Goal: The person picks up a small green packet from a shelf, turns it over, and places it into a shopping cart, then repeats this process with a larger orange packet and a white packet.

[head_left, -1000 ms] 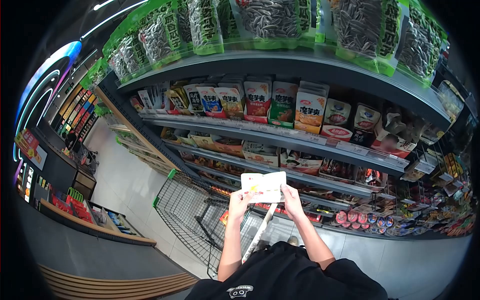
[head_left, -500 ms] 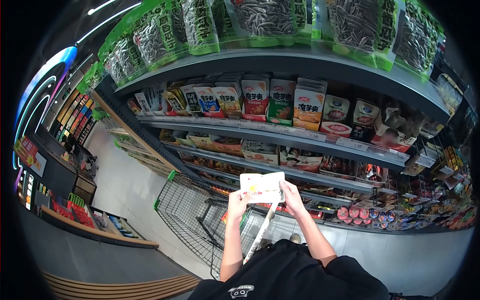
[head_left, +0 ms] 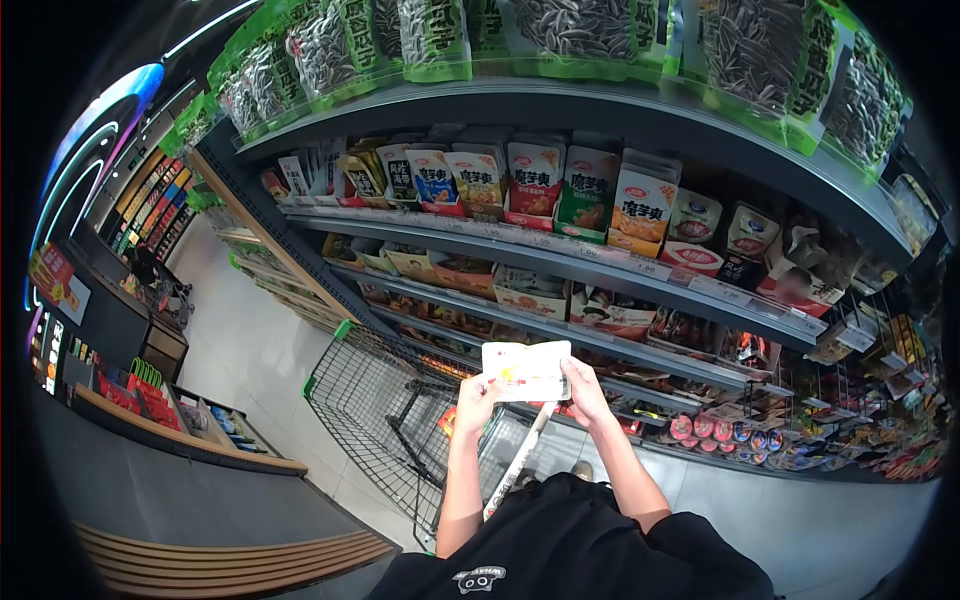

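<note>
A white snack packet [head_left: 527,372] with a small yellow and red print is held up over the cart handle. My left hand [head_left: 476,402] grips its left edge, with the thumb on the near face. On its right edge, my right hand [head_left: 586,391] is closed the same way. Below the packet runs the pale cart handle [head_left: 520,462], which neither hand touches. The wire shopping cart [head_left: 375,425] stands in front and to the left, with a red and yellow package [head_left: 448,421] low inside it.
Shelves ahead carry snack pouches, among them an orange and white one [head_left: 640,208]. Bags of sunflower seeds [head_left: 575,35] line the top shelf. Round cups [head_left: 705,430] sit low at right. A dark counter with wooden slats [head_left: 235,560] borders the left, beside a tiled aisle [head_left: 225,320].
My view has shifted and tilted slightly, so the shelves appear moved. Both hands keep hold of the packet, which stays at nearly the same spot before me.
</note>
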A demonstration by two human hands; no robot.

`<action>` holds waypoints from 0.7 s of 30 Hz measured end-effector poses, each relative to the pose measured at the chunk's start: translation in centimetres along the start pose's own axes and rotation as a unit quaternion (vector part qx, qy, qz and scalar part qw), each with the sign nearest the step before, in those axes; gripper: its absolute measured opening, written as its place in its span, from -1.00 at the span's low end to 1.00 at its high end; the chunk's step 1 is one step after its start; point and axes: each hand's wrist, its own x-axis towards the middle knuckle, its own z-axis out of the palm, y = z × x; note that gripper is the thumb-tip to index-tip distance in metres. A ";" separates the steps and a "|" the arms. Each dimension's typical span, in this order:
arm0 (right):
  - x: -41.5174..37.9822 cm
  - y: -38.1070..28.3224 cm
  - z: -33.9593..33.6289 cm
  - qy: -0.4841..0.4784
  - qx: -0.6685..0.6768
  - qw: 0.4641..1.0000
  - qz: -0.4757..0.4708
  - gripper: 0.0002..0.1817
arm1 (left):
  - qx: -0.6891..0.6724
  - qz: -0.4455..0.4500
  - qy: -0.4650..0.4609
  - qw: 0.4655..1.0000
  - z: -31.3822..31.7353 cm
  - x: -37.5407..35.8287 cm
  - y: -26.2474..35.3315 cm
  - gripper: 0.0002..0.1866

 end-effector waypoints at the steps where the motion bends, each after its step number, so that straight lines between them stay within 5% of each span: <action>1: 0.0 -0.1 0.3 0.001 0.001 1.000 0.001 -0.63 | -0.007 0.000 -0.001 1.000 0.0 -0.1 0.0 -0.78; 8: 1.1 2.4 0.4 0.027 -0.105 0.992 -0.066 -0.62 | -0.035 -0.047 0.094 0.994 0.5 -0.7 0.0 -0.70; 14: 1.2 3.0 0.5 -0.006 -0.075 0.997 0.025 -0.62 | -0.030 -0.088 0.005 0.996 -2.3 -2.5 0.3 -0.71; 19: 2.8 8.5 -0.9 -0.017 -0.322 0.944 0.068 -0.64 | 0.025 -0.100 0.080 0.992 -8.9 -4.3 -2.3 -0.71; 21: 1.9 9.3 0.0 -0.029 -0.454 0.887 -0.077 -0.59 | -0.022 -0.111 0.202 0.973 -12.3 -5.4 -4.4 -0.68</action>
